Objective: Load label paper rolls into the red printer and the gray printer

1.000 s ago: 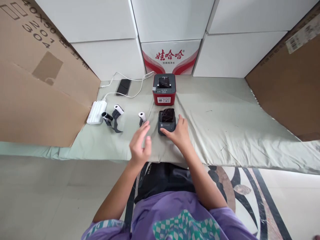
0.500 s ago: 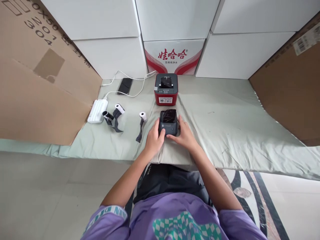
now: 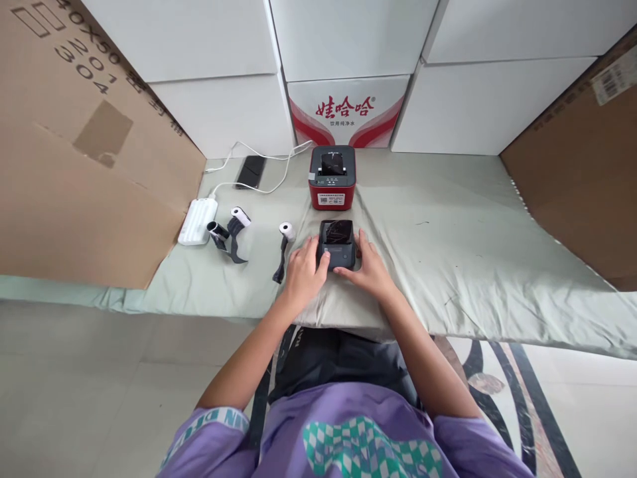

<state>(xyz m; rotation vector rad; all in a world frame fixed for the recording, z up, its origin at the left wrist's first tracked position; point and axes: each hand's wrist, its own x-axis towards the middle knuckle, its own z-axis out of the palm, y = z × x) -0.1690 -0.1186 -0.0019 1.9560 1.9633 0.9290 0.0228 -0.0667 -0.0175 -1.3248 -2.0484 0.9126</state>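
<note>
A small dark grey label printer (image 3: 337,255) stands on the cloth in front of me, with a piece of glossy black paper showing at its top. My left hand (image 3: 304,271) grips its left side, thumb on the front corner. My right hand (image 3: 367,267) holds the right side, thumb along the front edge. Just behind it sits a larger red and black printer (image 3: 332,194), black paper also in its top slot. To the left of my left hand lies a paper roll (image 3: 286,230) with a dark strip trailing toward me.
Farther left are a white roll (image 3: 241,216), a black roll (image 3: 217,230), a white power bank (image 3: 198,222) with a cable and a black phone (image 3: 251,171). Cardboard boxes flank the table (image 3: 448,232) at left (image 3: 99,199) and right (image 3: 572,166); white boxes (image 3: 229,116) wall the back.
My left hand has come down from the air onto the small printer's left side. My right hand has stayed on its right side, thumb shifted to the front edge.
</note>
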